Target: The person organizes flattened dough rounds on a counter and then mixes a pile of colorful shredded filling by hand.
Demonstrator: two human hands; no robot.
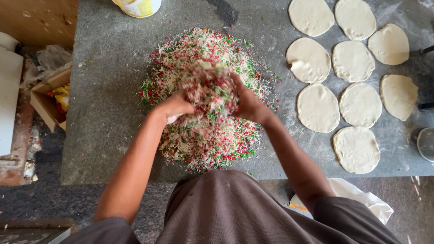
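Shredded red, green and white mixture (pixel 203 140) lies heaped in a broad round mound on the grey stone slab (pixel 104 113), directly ahead of the person, with no clear long axis. Nine flat dough rounds (pixel 318 107) lie well apart to the right. Above the mound's middle, the left hand (pixel 174 107) and right hand (pixel 247 105) face each other, equally near, fingers curled and cupping a blurred clump of the mixture between them.

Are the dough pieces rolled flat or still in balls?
Flat: the dough pieces lie as thin pale discs, spread singly on the grey slab, right of the mix.
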